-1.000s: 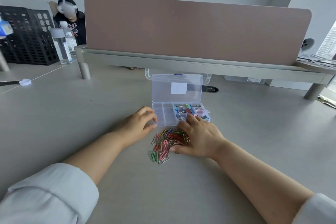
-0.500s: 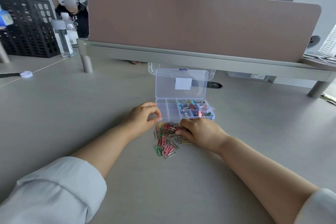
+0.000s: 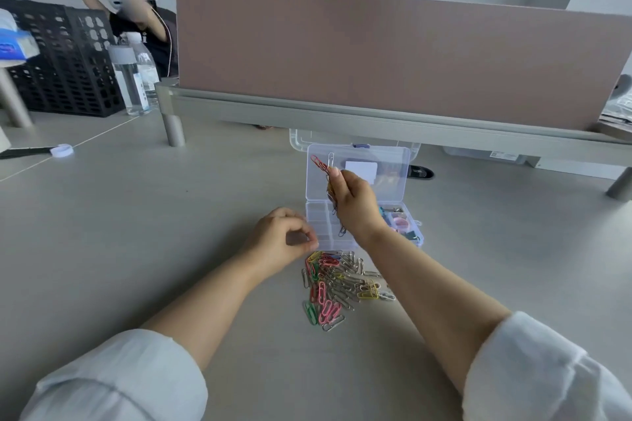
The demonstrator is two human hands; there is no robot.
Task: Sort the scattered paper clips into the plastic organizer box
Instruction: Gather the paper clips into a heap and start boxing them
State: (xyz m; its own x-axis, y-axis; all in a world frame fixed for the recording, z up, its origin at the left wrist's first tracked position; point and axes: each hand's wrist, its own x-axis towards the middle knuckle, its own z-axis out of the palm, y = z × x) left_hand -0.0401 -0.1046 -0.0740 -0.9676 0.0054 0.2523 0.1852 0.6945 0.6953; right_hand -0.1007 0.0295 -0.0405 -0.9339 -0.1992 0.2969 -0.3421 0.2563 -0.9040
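Observation:
A clear plastic organizer box [image 3: 319,215] stands open on the desk, its lid [image 3: 390,178] upright; the right compartments hold coloured clips. A pile of coloured paper clips [image 3: 337,284] lies on the desk just in front of it. My right hand [image 3: 355,205] is raised over the box's left compartments, pinching a tangled bunch of paper clips [image 3: 325,167] that sticks up and dangles below the fingers. My left hand [image 3: 280,243] rests at the box's front left corner, fingers curled against the thumb; I see nothing in it.
A brown desk divider [image 3: 393,55] on a grey rail runs behind the box. At the far left stand a black mesh rack [image 3: 65,61] and two water bottles [image 3: 133,79]. A white round object [image 3: 62,150] lies left. A person [image 3: 136,14] sits beyond.
My right hand has lifted from the pile with a bunch of clips and now holds them over the box. My left hand stays at the box's corner. The view has shifted.

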